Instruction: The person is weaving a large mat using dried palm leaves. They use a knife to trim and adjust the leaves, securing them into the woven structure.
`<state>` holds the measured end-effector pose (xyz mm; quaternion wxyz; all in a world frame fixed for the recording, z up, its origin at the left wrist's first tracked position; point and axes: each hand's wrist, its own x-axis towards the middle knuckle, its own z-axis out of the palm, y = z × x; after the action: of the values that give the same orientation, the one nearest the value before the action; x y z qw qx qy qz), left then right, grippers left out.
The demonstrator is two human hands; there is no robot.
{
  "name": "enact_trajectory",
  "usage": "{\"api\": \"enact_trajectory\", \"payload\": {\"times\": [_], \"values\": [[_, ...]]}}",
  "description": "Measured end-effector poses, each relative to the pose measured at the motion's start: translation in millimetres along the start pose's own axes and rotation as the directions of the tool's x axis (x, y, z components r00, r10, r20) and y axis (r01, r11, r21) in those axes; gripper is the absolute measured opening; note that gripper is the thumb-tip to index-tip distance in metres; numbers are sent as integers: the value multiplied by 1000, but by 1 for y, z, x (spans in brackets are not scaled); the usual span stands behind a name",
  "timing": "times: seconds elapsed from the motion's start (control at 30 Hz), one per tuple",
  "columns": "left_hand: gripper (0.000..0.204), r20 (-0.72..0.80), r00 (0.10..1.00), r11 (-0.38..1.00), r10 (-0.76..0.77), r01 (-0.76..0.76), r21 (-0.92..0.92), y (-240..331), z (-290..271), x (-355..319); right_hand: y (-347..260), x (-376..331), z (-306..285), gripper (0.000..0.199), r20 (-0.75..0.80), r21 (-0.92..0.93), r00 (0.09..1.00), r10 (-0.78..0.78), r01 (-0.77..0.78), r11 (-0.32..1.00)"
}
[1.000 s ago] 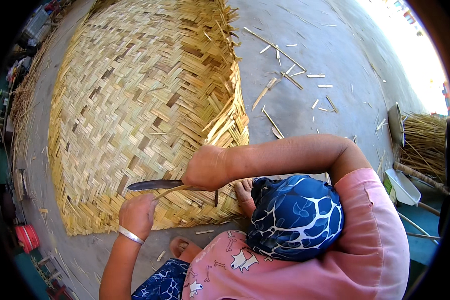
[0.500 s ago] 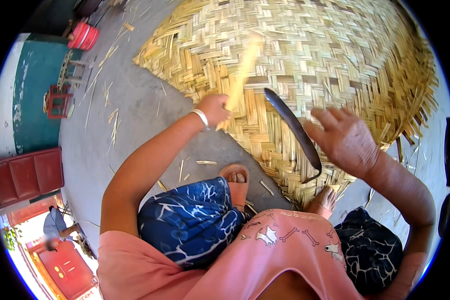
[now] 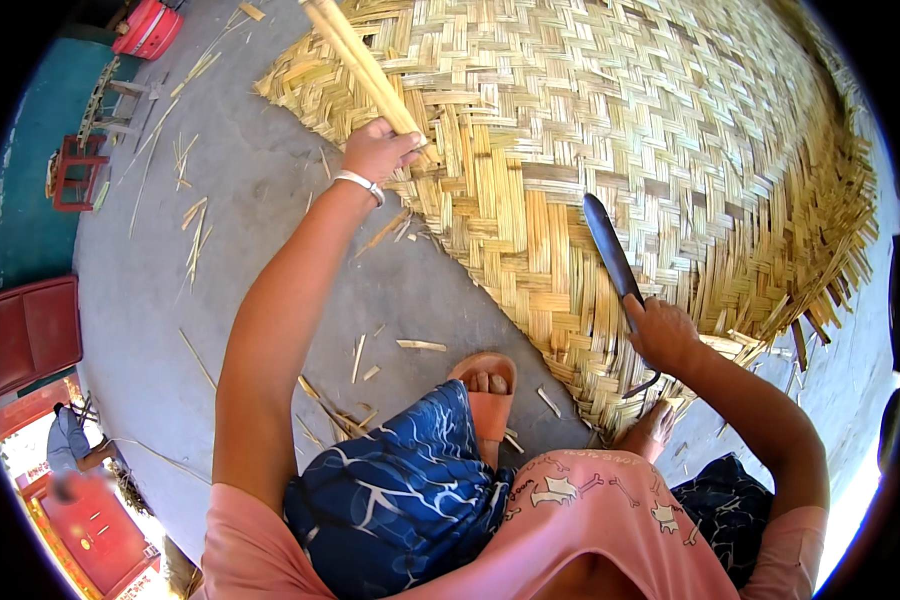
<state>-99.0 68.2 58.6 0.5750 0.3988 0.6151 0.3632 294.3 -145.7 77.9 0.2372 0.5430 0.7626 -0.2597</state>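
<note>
My left hand (image 3: 378, 153), with a white bangle at the wrist, is closed around the lower end of a flat pale-yellow plant strip (image 3: 360, 68), which looks split lengthwise. The strip slants up and left over the corner of a large woven mat (image 3: 560, 130). On the mat lies a dark, long-bladed curved knife (image 3: 608, 240) with a hooked end toward me. My right hand (image 3: 665, 335) is closed on its handle part, fingers curled around it. The hooked tip shows below the hand. Part of the handle is hidden by my fingers.
My feet in orange sandals (image 3: 490, 400) rest by the mat's near corner. Loose strip scraps (image 3: 195, 245) litter the grey floor. At the left stand a red stool (image 3: 75, 175), a red container (image 3: 148, 28) and dark red panels (image 3: 30, 335). Another person (image 3: 68, 440) is far off, lower left.
My right hand came down from above the mat, fingers spread before, and took hold of the knife. My left hand moved up and left with the strip, which now tilts leftward.
</note>
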Motion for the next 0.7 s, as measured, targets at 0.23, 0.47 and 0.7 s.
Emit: {"api": "enact_trajectory", "payload": {"times": [0.23, 0.47, 0.7], "values": [[16, 23, 996, 995, 82, -84, 55, -19, 2, 42, -9, 19, 20, 30, -74, -83, 993, 96, -102, 991], [16, 137, 990, 998, -29, 36, -46, -10, -10, 56, -18, 23, 30, 23, -197, -134, 971, 136, -164, 977], [16, 114, 993, 993, -16, 28, -114, -20, -13, 56, -24, 29, 30, 22, -150, -153, 964, 222, -244, 958]]}}
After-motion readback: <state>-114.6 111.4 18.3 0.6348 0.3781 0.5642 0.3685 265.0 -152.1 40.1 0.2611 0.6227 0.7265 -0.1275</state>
